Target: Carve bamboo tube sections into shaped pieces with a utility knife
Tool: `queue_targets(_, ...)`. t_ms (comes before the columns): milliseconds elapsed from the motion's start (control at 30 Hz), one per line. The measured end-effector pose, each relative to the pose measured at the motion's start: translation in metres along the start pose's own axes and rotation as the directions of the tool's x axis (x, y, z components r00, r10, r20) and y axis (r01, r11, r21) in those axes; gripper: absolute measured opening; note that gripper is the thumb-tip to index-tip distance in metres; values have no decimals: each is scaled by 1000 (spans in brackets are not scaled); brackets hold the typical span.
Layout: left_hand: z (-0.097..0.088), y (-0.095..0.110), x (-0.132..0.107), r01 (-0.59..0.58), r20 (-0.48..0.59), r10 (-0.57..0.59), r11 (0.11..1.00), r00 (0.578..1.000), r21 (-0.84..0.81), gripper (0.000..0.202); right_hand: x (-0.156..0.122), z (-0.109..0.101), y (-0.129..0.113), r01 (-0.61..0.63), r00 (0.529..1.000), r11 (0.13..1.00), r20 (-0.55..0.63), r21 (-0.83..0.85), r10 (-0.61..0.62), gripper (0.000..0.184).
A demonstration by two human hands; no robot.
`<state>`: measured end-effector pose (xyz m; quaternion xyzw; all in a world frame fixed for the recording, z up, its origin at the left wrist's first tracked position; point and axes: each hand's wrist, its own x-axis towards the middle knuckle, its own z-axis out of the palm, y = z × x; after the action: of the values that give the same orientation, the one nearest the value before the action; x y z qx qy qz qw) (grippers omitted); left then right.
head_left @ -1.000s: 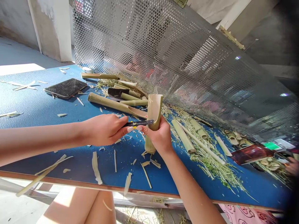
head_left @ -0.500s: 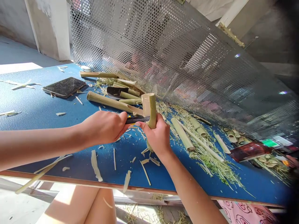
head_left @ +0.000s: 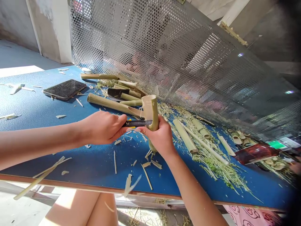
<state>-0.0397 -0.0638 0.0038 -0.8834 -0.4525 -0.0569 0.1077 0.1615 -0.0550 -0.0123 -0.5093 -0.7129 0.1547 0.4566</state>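
My left hand [head_left: 102,127] grips a black utility knife with a yellow part [head_left: 136,123]. Its blade presses against a split green bamboo piece [head_left: 150,113]. My right hand [head_left: 160,138] wraps around the lower part of that piece and holds it nearly upright, with its pale inner face turned toward the knife. Pale shavings [head_left: 147,175] lie on the blue table [head_left: 98,163] below both hands. Just behind the piece, a long bamboo tube [head_left: 110,105] rests on the table.
A black phone [head_left: 64,89] lies at the back left. Bamboo pieces and green fibres [head_left: 211,160] are heaped along a tilted perforated metal screen [head_left: 164,62]. A dark red object [head_left: 256,153] and another person's hand [head_left: 295,168] are at far right.
The bamboo piece has turned in my right hand, its top now leaning less to the right. The knife sits slightly further left, and a fresh shaving shows near the table's front edge.
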Motion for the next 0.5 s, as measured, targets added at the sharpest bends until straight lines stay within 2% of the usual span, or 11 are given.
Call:
queue_targets(100,3,5,-1,42,-50,-36,994,998,106,44,-1,1,-2,-2,1000,1000,-19,-30,2,45)
queue_targets(200,4,12,1,85,-76,-72,979,994,186,51,-2,2,-5,-58,997,998,-49,-4,58,44)
queue_targets(400,2,15,9,78,-131,-51,975,990,208,56,1,0,-5,-145,987,989,-63,23,147,40)
queue_targets(500,2,16,14,79,-174,-34,963,984,258,57,6,0,-3,-194,978,975,-62,105,201,40)
